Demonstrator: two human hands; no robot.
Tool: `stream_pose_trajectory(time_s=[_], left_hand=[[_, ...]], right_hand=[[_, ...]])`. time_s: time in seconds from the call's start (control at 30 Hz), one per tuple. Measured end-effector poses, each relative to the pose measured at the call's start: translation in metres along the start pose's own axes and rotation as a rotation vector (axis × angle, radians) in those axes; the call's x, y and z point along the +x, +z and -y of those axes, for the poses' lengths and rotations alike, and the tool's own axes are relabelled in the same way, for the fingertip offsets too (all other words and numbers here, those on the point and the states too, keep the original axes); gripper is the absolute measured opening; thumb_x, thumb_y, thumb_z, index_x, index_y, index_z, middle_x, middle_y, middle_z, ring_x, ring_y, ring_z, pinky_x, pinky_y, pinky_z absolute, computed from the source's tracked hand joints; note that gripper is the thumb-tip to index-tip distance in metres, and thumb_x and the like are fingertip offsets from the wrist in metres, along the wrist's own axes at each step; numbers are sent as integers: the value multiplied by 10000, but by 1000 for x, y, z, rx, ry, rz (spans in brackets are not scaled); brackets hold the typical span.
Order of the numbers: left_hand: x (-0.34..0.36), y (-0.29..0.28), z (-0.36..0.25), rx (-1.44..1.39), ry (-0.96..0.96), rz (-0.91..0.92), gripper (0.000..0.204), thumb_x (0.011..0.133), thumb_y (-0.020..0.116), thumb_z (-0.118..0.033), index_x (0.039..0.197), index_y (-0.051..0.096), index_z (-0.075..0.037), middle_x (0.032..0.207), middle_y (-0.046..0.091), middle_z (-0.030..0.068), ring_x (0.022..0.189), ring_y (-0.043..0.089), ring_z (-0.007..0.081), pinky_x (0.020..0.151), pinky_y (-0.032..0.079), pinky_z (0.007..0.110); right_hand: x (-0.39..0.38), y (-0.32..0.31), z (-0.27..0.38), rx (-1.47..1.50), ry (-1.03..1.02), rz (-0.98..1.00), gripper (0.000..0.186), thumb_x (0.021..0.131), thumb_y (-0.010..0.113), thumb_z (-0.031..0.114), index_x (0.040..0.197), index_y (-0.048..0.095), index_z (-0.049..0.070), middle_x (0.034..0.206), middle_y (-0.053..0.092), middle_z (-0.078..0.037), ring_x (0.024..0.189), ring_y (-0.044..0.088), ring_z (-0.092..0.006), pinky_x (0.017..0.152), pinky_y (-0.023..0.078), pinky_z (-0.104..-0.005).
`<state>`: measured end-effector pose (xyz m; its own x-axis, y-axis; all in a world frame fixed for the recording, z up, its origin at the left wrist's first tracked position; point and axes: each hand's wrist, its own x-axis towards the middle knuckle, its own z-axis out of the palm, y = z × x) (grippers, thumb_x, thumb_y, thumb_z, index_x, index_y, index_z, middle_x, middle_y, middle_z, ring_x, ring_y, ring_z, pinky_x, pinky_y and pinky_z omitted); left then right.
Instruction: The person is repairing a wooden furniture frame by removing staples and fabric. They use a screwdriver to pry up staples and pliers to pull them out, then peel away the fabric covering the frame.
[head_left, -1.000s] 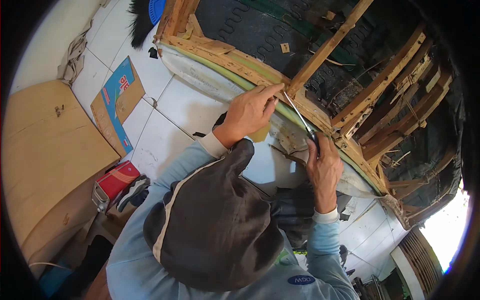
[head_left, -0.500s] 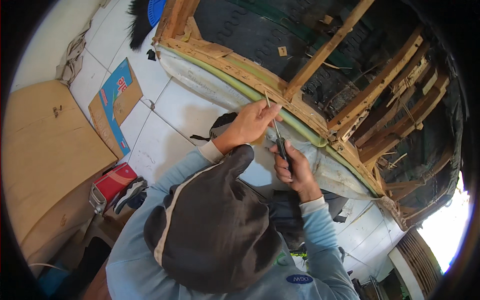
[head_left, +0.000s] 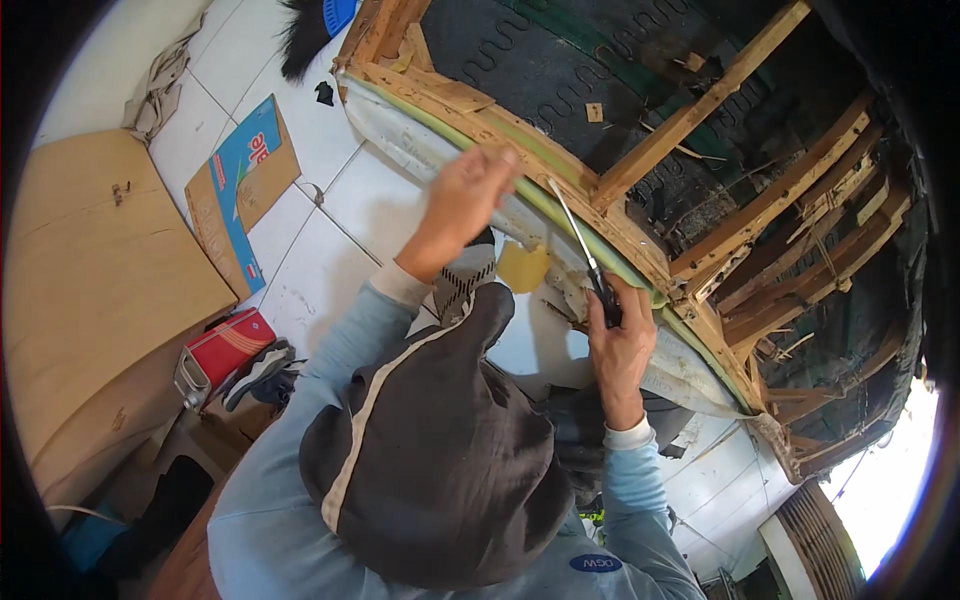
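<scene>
In my right hand [head_left: 622,340] is a screwdriver [head_left: 576,232] with a black handle and a long metal shaft. The fingers are wrapped around its handle, and its tip reaches the front wooden rail [head_left: 485,130] of a bare furniture frame. My left hand [head_left: 458,208] hovers left of the tip, near the rail's edge. Its fingers are pinched together and slightly blurred; anything between them is too small to make out. Along the rail runs a yellow-green padded edge [head_left: 440,135], with pale fabric [head_left: 395,130] hanging below it.
Wooden slats [head_left: 775,190] with splintered ends and a dark webbed base [head_left: 560,75] with wavy springs lie beyond the rail. On the white tiled floor are a cardboard piece [head_left: 240,185] and a red box [head_left: 232,345]. A yellow scrap [head_left: 522,267] lies between my hands.
My left hand has pulled away from the screwdriver shaft, leftward and up. My right hand, with the screwdriver, has shifted slightly right. The view has moved a little.
</scene>
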<state>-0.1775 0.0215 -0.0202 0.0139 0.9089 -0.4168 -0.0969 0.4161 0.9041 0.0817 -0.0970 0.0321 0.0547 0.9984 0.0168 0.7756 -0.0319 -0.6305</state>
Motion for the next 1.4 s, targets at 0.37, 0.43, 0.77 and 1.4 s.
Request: stream_pose_trajectory(time_s=[0.37, 0.43, 0.77, 1.4], left_hand=[[-26, 37, 27, -58, -131, 221, 369, 1149, 622, -322, 1320, 736, -16, 1150, 791, 41, 992, 707, 100, 868, 582, 272], [-24, 39, 27, -27, -127, 225, 359, 1149, 621, -310, 1309, 741, -13, 1133, 794, 38, 991, 706, 98, 867, 581, 269], [-31, 43, 37, 182, 145, 5, 405, 1086, 726, -222, 1404, 636, 12, 1066, 778, 77, 881, 718, 124, 790, 579, 288], [-46, 50, 26, 313, 359, -11, 476, 1036, 752, -267, 1423, 623, -23, 1062, 767, 135, 810, 750, 273, 730, 590, 408]], right_hand=[[-14, 33, 19, -388, -67, -188, 183, 988, 788, 159, 1168, 798, 185, 982, 612, -82, 782, 705, -277, 608, 572, -433], [-15, 42, 19, -366, -51, -207, 165, 988, 794, 156, 1152, 786, 172, 991, 616, -84, 800, 703, -297, 619, 573, -447], [-34, 87, -8, 824, 441, -10, 289, 968, 843, 72, 1195, 684, -10, 1050, 659, -123, 885, 688, -168, 756, 571, -336], [-2, 29, -10, 385, 383, 175, 339, 1135, 603, 344, 1188, 734, 36, 758, 675, -98, 639, 653, -269, 599, 496, -353]])
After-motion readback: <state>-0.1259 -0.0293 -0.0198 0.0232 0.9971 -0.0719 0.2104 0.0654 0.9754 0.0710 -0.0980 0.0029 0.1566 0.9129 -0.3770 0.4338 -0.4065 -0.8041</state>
